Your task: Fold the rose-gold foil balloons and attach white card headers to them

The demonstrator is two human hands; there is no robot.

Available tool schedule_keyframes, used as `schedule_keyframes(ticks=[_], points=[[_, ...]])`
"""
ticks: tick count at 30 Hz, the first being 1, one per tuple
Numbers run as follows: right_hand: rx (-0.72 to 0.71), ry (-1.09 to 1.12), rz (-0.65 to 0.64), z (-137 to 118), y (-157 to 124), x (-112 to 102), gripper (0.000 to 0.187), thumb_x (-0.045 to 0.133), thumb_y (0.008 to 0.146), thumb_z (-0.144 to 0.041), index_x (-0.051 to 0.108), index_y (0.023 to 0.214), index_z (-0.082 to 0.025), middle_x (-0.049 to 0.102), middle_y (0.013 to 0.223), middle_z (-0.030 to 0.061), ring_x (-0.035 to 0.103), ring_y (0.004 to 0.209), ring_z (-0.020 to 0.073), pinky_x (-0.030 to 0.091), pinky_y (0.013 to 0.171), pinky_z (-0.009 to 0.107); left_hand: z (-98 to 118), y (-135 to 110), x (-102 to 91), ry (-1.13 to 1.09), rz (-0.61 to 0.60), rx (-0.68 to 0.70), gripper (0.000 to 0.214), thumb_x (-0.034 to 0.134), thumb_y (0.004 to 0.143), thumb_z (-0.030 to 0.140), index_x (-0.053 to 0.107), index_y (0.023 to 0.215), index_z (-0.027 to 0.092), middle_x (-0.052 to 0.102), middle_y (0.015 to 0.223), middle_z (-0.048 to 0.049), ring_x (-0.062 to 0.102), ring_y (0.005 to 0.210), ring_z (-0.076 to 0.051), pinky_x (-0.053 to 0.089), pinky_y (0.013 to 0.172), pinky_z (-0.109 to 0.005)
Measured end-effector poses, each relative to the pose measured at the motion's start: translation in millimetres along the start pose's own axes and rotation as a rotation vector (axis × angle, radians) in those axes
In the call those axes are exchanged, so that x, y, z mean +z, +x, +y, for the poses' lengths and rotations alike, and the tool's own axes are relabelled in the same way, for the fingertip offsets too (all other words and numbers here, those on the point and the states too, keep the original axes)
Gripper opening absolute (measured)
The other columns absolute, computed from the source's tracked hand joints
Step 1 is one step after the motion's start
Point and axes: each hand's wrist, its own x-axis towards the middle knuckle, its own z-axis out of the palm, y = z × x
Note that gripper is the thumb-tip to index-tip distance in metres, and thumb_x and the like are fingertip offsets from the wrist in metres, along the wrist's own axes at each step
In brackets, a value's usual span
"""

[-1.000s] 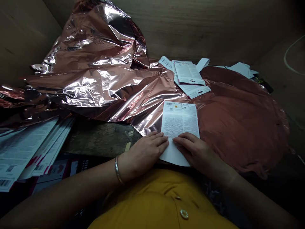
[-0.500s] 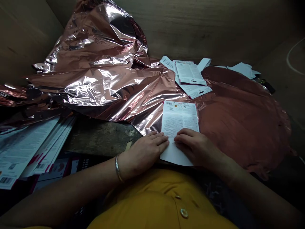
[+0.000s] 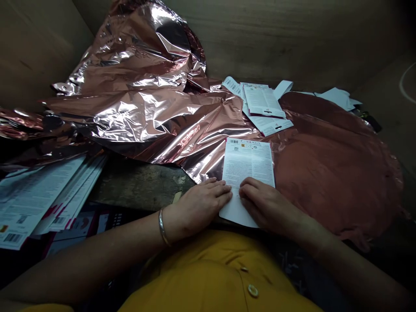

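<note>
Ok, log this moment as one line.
left hand: laid on printed card, left edge | right hand: curled over printed card | farther back: shiny pink foil, card pile

"What was noted on the worn bench (image 3: pixel 143 186)?"

"Crumpled pink metallic foil (image 3: pixel 136 117) was seen spread over it; fanned printed cards (image 3: pixel 35 195) were sighted at far left."

"And behind?"

"Overlapping cards (image 3: pixel 263 102) were observed before a wooden panel (image 3: pixel 279 39)."

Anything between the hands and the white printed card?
Nothing visible: the left hand rests on the left edge of the white rectangular printed card, the right hand on its lower right part. Crumpled rose-gold foil lies beyond the left hand.
</note>
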Motion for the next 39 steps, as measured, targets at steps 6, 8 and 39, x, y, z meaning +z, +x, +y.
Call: schedule_keyframes(ticks=[6,8,39], points=[[0.149,0.083,0.214,1.8,-33.2,-17.4,0.008,0.047,0.095,-0.019,0.054,0.096,-0.022,0.060,0.091,0.0039,0.058,0.079,0.0161,0.048,0.067,0.026,-1.0,-1.4,-0.7,0.006,0.005,0.014,0.030,0.051,0.094,0.014,0.060,0.122,0.010,0.060,0.130,-0.0118,0.056,0.121,-0.025,0.042,0.108,-0.043],[0.064,-0.031,0.207,0.8,-25.4,-8.0,0.011,0.047,0.094,-0.016,0.057,0.098,-0.021,0.061,0.096,0.0054,0.059,0.084,0.0168,0.048,0.072,0.028,-1.7,-1.3,-0.6,0.007,0.010,0.015,0.030,0.051,0.094,0.014,0.060,0.122,0.010,0.060,0.130,-0.0116,0.056,0.120,-0.025,0.042,0.108,-0.043],[-0.069,-0.231,0.189,-1.4,-20.7,10.7,0.023,0.050,0.092,-0.009,0.058,0.112,-0.016,0.060,0.109,0.0105,0.060,0.094,0.0201,0.050,0.078,0.030,-3.6,-1.8,0.8,-0.030,0.015,0.013,0.030,0.050,0.095,0.016,0.059,0.124,0.012,0.059,0.131,-0.0118,0.056,0.121,-0.025,0.044,0.106,-0.044]])
